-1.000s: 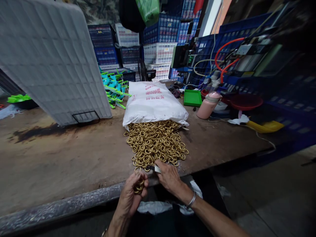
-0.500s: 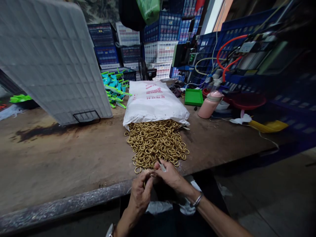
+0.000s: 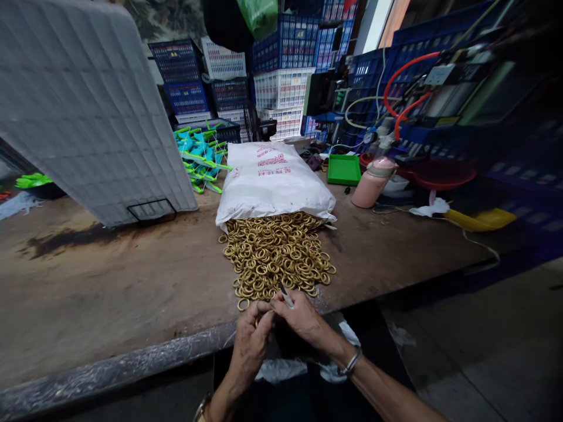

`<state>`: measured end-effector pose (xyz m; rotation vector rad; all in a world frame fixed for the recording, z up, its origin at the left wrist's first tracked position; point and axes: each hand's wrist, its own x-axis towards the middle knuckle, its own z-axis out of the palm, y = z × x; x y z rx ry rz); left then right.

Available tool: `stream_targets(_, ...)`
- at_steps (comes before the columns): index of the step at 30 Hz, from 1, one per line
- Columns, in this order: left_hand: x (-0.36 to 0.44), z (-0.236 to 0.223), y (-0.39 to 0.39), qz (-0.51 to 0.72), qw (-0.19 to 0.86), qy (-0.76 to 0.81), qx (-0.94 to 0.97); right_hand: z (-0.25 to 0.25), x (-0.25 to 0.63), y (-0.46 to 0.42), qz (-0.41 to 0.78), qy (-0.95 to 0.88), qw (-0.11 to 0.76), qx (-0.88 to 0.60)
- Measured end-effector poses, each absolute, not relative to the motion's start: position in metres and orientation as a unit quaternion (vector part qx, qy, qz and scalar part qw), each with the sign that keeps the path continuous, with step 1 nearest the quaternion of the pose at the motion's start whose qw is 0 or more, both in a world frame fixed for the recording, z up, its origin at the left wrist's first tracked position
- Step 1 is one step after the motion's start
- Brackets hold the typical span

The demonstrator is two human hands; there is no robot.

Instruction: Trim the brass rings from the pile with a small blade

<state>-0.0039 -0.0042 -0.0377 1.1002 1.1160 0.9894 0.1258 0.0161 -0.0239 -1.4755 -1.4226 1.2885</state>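
A green tray [image 3: 343,170] and a pink bottle [image 3: 372,186] stand near each other on the surface [image 3: 132,287], with stacked crates [image 3: 281,88] behind them.

The left hand [image 3: 250,341] and right hand [image 3: 303,316] meet, fingers [image 3: 264,324] curled and apparently touching.

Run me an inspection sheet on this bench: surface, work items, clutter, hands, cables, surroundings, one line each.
Surface: brown table, with a dark stain at left.
Work items: golden rings heaped at the mouth of a white sack.
Clutter: green tray, pink bottle and yellow plastic piece on the right.
Hands: left hand and right hand meet at the near edge; the right grips a small pale tool; the left's contents are mostly hidden.
Cables: red hose at upper right; pale cord near the yellow piece.
Surroundings: blue crates and white crates stacked behind.
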Motion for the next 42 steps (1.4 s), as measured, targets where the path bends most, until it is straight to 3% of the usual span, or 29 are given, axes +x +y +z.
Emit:
stream_targets(14, -0.009, -0.029, -0.003, 0.356, 0.715, 0.467, 0.379, -0.030, 0.126, 0.017, 0.579, -0.503, 0.350, -0.538)
stream_targets(18, -0.009, -0.029, -0.003, 0.392, 0.709, 0.466, 0.355, -0.042, 0.128, 0.017, 0.463, -0.563, 0.357, -0.585)
stream_targets(22, -0.009, -0.031, -0.003, 0.410, 0.686, 0.483, 0.357, -0.043, 0.129, 0.010, 0.351, -0.687, 0.295, -0.564)
stream_targets(32, -0.011, -0.033, -0.009, 0.412, 0.681, 0.478, 0.371, -0.034, 0.128, 0.005, 0.259, -0.765, 0.116, -0.578)
stream_targets(37, -0.023, -0.015, -0.017, 0.415, 0.732, 0.432, 0.326, -0.030, 0.131, 0.011, 0.210, -0.762, 0.082, -0.607)
stream_targets(42, -0.049, 0.004, -0.008, 0.536, 0.705, 0.402, 0.231, -0.031, 0.125, 0.013, 0.188, -0.772, 0.098, -0.600)
